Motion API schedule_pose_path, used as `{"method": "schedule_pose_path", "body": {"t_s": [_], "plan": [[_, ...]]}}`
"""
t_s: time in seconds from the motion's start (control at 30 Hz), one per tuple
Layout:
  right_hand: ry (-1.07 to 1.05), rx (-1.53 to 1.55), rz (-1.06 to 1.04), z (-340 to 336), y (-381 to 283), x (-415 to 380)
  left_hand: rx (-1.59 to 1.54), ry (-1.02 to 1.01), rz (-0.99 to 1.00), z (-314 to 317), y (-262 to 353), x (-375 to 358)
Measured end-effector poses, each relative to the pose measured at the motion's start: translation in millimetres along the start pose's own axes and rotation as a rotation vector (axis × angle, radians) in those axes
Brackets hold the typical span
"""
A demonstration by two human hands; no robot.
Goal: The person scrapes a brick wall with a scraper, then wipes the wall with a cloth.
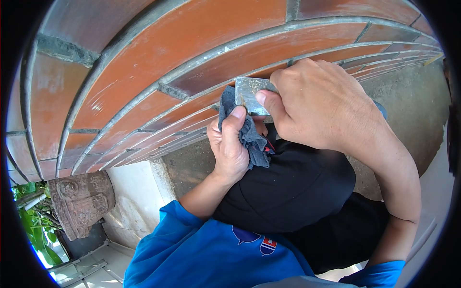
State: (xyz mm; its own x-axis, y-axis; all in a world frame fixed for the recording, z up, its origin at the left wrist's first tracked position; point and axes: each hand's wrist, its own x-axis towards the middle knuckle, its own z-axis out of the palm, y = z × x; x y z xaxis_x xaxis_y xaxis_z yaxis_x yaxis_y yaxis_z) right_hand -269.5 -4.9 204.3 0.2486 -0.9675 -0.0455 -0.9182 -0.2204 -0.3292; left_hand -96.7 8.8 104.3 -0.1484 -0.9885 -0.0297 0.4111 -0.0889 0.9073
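My right hand [319, 105] is closed on a flat, rectangular metal blade [247, 92], its thumb pressed on the near face. Tan residue speckles the blade; whether it has a handle is hidden by the fingers. A crumpled dark grey cloth [254, 146] is gripped in my left hand [229, 144]. The left thumb meets the blade's lower left corner, and the cloth lies against the blade's left edge. Both hands are together above my knee, close to the brick wall [192, 43]. A small red bit shows by the cloth, too small to name.
The wall of orange-brown bricks with grey joints curves across the top. My bent leg in black trousers [293, 187] is under the hands. A carved pot [81, 201] with green leaves [41, 235] stands at the lower left. Concrete floor [408, 110] extends on the right.
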Motion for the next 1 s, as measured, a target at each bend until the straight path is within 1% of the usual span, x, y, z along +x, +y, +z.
{"method": "schedule_pose_path", "body": {"t_s": [0.03,0.07,0.1,0.17,0.2,0.23,0.3,0.33,0.4,0.5,0.53,0.63,0.67,0.77,0.8,0.83,0.9,0.93,1.0], "plan": [[-0.051,-0.011,0.017,-1.4,-2.3,1.2,-0.009,-0.013,0.003,0.6,-1.4,0.0],[-0.101,-0.019,0.037,-4.9,-7.4,3.1,-0.084,0.099,-0.023,8.2,-1.5,0.5],[-0.148,-0.027,0.057,-6.8,-9.9,3.9,-0.068,0.086,-0.027,9.4,-2.6,0.3],[-0.048,-0.035,0.026,-4.1,-3.0,-2.9,-0.035,0.065,-0.028,9.4,-2.0,-0.1],[0.004,-0.042,0.005,-3.9,1.7,-5.9,0.015,0.022,-0.046,7.9,-2.4,1.4],[-0.025,-0.024,-0.007,-5.8,6.5,-6.6,0.015,-0.044,-0.087,4.9,-5.1,3.5],[-0.082,0.013,-0.023,-10.6,19.8,-9.3,-0.012,-0.026,-0.104,-8.1,-9.9,3.5],[-0.006,0.060,-0.109,-11.2,27.3,-15.9,-0.052,-0.039,-0.070,-9.6,-7.2,2.9],[-0.050,0.017,-0.041,-25.4,29.4,-24.6,-0.078,-0.065,-0.026,-10.2,-5.1,2.0],[-0.107,-0.011,0.041,-30.5,36.1,-29.7,0.080,-0.034,-0.050,5.9,1.3,14.8],[-0.124,-0.017,0.064,-30.6,39.1,-31.0,0.087,0.022,-0.042,20.3,7.8,17.9],[-0.123,-0.031,0.058,-24.3,46.3,-35.9,0.059,-0.051,-0.094,35.6,11.6,26.9],[-0.117,-0.040,0.044,-23.3,46.5,-36.6,-0.001,-0.041,-0.138,36.6,9.1,28.3],[-0.121,-0.062,0.023,-23.2,46.9,-38.1,0.056,0.092,-0.041,32.9,8.7,25.0],[-0.139,-0.061,0.028,-23.1,45.6,-37.3,0.008,0.142,-0.032,29.1,7.8,23.7],[-0.157,-0.061,0.033,-22.9,45.3,-37.3,0.007,0.155,-0.032,28.0,10.5,21.9],[-0.117,-0.060,-0.004,-16.8,47.8,-39.1,0.003,0.180,-0.031,28.5,16.3,19.4],[-0.098,-0.060,-0.025,-14.7,48.5,-39.4,-0.070,0.177,-0.038,28.9,16.1,19.7],[-0.193,-0.054,0.038,-18.8,46.3,-37.8,-0.004,0.177,-0.070,39.0,14.2,19.6]]}}
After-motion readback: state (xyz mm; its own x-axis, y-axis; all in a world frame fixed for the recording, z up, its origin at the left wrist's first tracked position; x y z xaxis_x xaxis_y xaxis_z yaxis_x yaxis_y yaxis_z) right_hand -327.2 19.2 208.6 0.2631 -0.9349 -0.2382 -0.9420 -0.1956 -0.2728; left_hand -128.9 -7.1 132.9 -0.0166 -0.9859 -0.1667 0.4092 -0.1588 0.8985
